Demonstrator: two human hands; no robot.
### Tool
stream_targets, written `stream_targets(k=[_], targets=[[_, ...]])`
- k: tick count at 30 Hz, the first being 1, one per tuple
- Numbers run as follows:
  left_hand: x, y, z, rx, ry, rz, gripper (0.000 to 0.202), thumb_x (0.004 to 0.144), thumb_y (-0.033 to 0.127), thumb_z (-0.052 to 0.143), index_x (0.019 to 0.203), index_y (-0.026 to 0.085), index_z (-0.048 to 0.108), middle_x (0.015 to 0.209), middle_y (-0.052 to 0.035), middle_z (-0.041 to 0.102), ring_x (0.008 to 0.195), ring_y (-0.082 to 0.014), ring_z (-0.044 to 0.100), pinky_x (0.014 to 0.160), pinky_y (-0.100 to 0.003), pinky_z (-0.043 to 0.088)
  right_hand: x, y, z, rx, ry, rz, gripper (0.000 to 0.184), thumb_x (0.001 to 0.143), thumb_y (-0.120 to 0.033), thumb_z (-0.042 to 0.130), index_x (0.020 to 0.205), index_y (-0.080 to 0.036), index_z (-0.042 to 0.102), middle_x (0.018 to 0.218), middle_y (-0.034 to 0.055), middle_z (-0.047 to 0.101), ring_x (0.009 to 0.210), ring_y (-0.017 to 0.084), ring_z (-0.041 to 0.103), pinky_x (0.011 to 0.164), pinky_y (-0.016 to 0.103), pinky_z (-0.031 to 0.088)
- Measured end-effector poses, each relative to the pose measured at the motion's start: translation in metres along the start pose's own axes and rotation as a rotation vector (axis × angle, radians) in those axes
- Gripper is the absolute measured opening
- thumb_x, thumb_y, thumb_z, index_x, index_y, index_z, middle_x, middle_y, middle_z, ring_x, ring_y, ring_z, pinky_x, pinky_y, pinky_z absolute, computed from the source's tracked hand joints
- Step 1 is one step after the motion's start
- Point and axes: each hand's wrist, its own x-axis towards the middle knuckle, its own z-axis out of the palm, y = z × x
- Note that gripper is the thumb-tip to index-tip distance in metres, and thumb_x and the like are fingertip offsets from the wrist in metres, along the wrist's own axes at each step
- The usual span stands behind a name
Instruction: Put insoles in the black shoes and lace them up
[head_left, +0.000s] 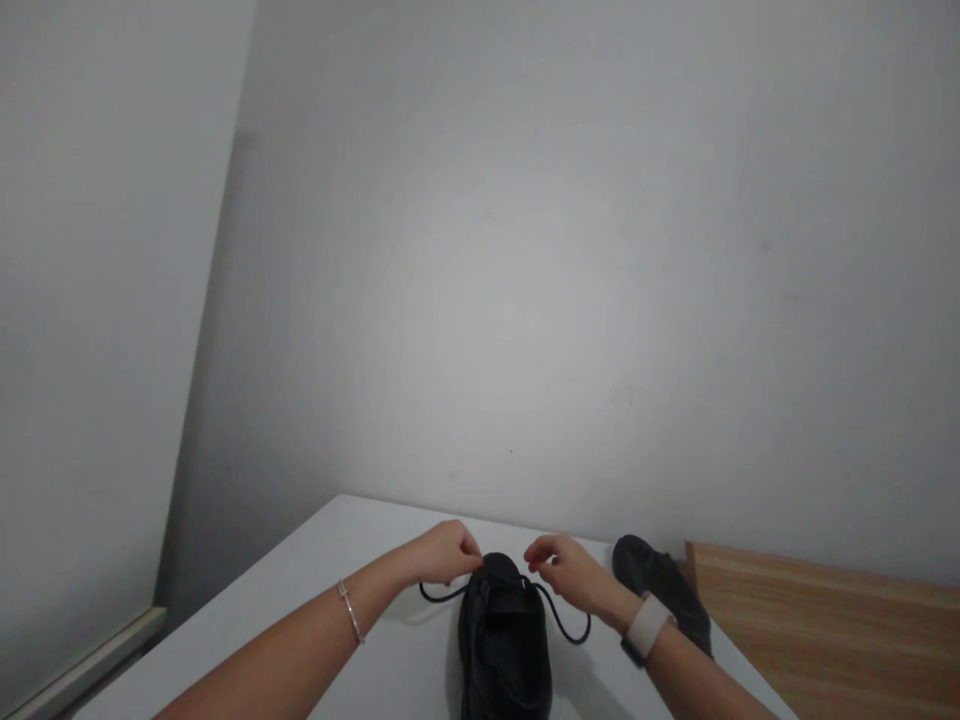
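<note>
A black lace-up shoe (504,655) stands on the white table in front of me, its opening toward me and its toe toward the wall. My left hand (446,552) is at the left of the shoe's front, fingers pinched together by the laces; it seems to grip a shoelace, though the fingertips hide most of it. To the right of the toe, my right hand (564,572) hovers with bent fingers slightly apart, and nothing shows between them. One black shoelace (564,632) curves out below the right hand; another strand loops out below the left.
A second dark shoe (664,590) lies at the table's right edge, beyond my right wrist. The white tabletop (337,560) meets a grey wall (510,300). A wooden panel (825,630) stands at the right, a pale panel (97,300) at the left.
</note>
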Motion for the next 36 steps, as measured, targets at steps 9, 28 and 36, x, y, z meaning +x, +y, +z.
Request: stream_targets(k=[9,28,36], targets=[[-0.02,0.016,-0.004,-0.027,-0.055,0.013,0.038,0.075,0.044,0.049,0.083,0.013,0.07,0.072,-0.0048,0.068,0.043,-0.0086,0.048,0.043,-0.019,0.035,-0.014,-0.024,-0.014,-0.087,-0.063,-0.102,0.026,0.075,-0.021,0.047,0.085,-0.017,0.07,0.082,0.0053,0.071,0.072,0.016,0.06,0.066,0.025,0.043],[-0.018,0.013,0.01,-0.652,-0.301,-0.124,0.035,0.058,0.046,0.071,0.064,0.015,0.056,0.06,0.0033,0.051,0.053,-0.0103,0.048,0.048,-0.024,0.043,-0.024,-0.027,-0.01,0.564,-0.376,0.22,0.018,0.066,-0.029,0.054,0.055,-0.017,0.048,0.058,-0.0036,0.044,0.053,0.009,0.044,0.047,0.023,0.048],[-0.022,0.003,0.003,-0.942,-0.402,-0.056,0.036,0.058,0.041,0.075,0.065,0.015,0.052,0.066,0.0017,0.054,0.058,-0.0125,0.054,0.059,-0.031,0.049,-0.028,-0.019,-0.014,0.851,-0.415,0.191,0.014,0.056,-0.017,0.051,0.047,-0.016,0.041,0.061,-0.0028,0.045,0.062,0.01,0.043,0.069,0.034,0.051]])
